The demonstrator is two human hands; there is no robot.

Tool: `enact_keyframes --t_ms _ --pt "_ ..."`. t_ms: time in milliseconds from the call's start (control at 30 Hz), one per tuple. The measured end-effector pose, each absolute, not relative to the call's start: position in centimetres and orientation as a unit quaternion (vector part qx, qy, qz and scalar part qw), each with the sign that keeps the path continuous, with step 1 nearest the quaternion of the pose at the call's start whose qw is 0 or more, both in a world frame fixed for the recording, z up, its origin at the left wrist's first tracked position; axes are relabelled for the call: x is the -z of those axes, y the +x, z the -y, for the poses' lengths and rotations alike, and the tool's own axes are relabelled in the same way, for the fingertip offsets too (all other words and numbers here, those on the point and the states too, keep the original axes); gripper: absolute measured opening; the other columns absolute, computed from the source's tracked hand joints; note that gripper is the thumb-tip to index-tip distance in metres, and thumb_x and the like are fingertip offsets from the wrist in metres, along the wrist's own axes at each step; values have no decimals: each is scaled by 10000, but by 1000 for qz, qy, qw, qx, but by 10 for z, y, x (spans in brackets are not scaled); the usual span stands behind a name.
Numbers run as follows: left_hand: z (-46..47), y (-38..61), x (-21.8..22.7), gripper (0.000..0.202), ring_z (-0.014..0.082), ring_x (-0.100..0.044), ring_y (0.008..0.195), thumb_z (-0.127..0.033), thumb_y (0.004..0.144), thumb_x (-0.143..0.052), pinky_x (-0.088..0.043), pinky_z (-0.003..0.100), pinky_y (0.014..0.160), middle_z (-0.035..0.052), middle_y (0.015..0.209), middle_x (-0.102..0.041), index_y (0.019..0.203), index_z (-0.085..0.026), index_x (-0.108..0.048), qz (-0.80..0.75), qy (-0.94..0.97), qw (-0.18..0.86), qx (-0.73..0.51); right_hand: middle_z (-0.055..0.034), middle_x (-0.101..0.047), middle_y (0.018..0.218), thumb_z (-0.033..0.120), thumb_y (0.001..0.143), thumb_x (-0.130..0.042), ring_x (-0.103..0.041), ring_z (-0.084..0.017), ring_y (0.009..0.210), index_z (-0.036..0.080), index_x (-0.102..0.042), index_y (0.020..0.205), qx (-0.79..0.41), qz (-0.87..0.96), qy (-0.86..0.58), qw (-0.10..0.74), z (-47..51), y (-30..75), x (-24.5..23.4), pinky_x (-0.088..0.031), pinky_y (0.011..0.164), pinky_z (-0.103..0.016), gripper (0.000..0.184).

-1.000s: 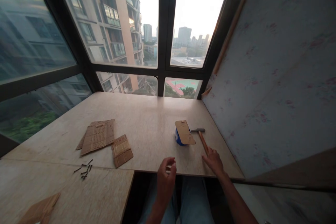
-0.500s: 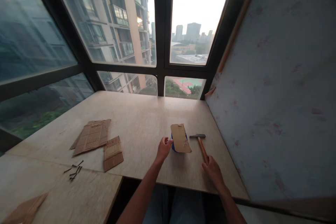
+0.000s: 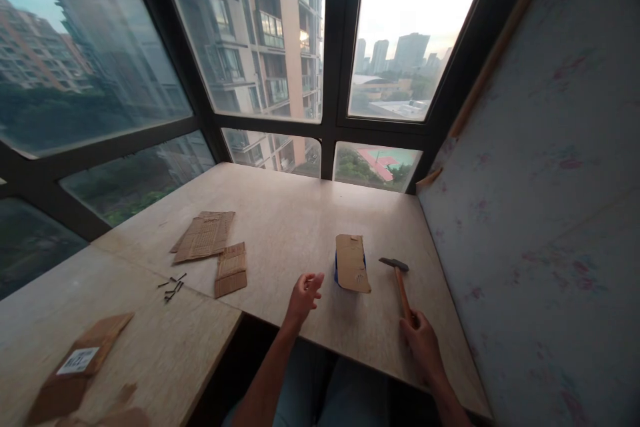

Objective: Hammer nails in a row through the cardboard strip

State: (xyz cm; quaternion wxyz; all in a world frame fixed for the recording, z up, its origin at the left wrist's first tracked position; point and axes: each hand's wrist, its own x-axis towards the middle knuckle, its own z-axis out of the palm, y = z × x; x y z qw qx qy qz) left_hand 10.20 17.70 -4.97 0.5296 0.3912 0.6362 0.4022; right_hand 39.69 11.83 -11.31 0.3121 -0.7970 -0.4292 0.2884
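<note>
My right hand (image 3: 420, 337) is wrapped round the wooden handle of a hammer (image 3: 403, 293), whose dark metal head is at the far end, over the counter. To its left a piece of cardboard (image 3: 351, 261) lies on top of a blue object (image 3: 337, 273) that is mostly hidden beneath it. My left hand (image 3: 304, 297) hovers left of that cardboard, apart from it, fingers loosely curled and spread, with nothing in them. Several dark nails (image 3: 173, 288) lie scattered at the left.
Flat cardboard pieces (image 3: 205, 238) and a smaller cardboard piece (image 3: 231, 269) rest on the pale counter (image 3: 285, 213). A brown cardboard piece with a white label (image 3: 80, 363) lies at the lower left. Windows stand behind; a patterned wall (image 3: 525, 213) borders the right.
My left hand has drawn away leftward from the cardboard-topped blue object. The hammer is still in my right hand, slightly farther from the cardboard. The view has turned left.
</note>
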Motion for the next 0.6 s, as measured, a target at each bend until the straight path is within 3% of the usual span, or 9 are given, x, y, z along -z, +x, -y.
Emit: enact_keyframes --t_ms 100,200,300,400,600 --pt "-185 130 42 653 178 -652 582 -738 715 -541 -395 228 433 151 875 -713 920 -121 -599 -630 420 578 -304 -71 -687 745 500 734 -461 -655 -255 623 121 -600 1149 -292 415 -797 328 -115 396 113 -487 556 -324 580" --pt "-190 154 41 541 134 -590 435 -652 771 -550 -332 214 392 136 736 -706 744 -113 -587 -612 427 611 -265 -82 -690 779 535 698 -491 -652 -256 649 105 -594 1156 -289 404 -800 337 -112 393 111 -488 586 -326 637" --pt "-188 162 38 393 96 -576 421 -495 829 -556 -295 192 389 106 744 -714 740 -114 -593 -592 425 616 -300 -101 -687 813 569 665 -501 -642 -259 651 86 -583 1169 -287 403 -802 334 -108 388 107 -483 608 -333 703" --pt "-176 144 29 331 81 -588 443 -434 841 -553 -294 182 405 85 755 -721 768 -116 -608 -579 418 605 -351 -96 -676 785 595 649 -509 -622 -247 595 77 -579 1166 -293 404 -807 317 -104 386 103 -477 592 -335 735" --pt "-114 24 25 448 105 -599 488 -574 777 -591 -345 194 451 81 718 -700 731 -128 -585 -562 360 528 -525 -48 -634 625 597 687 -509 -624 -263 570 110 -588 1120 -291 414 -821 266 -102 386 98 -482 583 -346 657"
